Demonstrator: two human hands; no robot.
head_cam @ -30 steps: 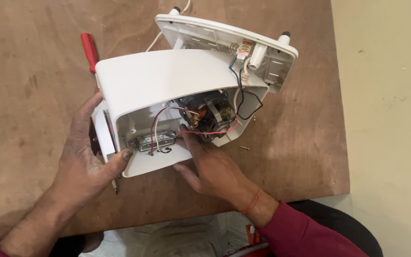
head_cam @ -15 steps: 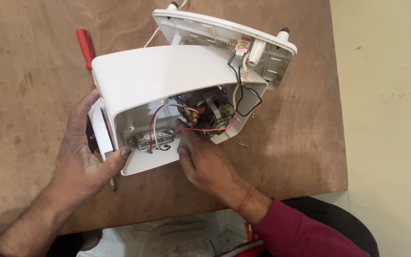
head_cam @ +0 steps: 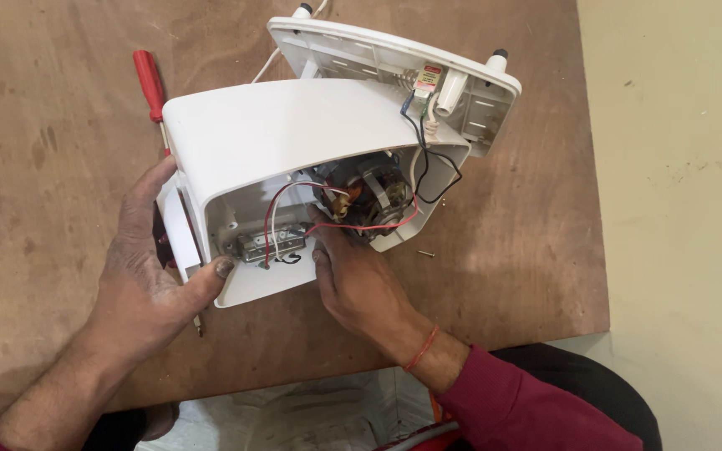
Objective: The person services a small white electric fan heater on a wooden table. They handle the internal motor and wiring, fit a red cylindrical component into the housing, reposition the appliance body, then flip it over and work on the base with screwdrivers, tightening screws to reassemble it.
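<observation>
Nearest the camera, the left hand (head_cam: 148, 280) grips the open edge of the white housing (head_cam: 286, 142), thumb hooked on its rim. Right hand (head_cam: 357, 280) rests half-open, fingertips touching the motor (head_cam: 369, 196) and red wire (head_cam: 282, 200) inside. Beyond, the detached base plate (head_cam: 386, 63) leans on the tabletop (head_cam: 43, 125), beside a red screwdriver (head_cam: 149, 79).

Bright, even, diffuse light from above; no hard glare, only a soft sheen on the white plastic housing (head_cam: 294, 125); faint shadows under the left hand (head_cam: 148, 280) and right hand (head_cam: 357, 280) on the wooden board (head_cam: 52, 125); dim inside the open cavity; sharp at centre, mild softness and slight bending toward the corners.
</observation>
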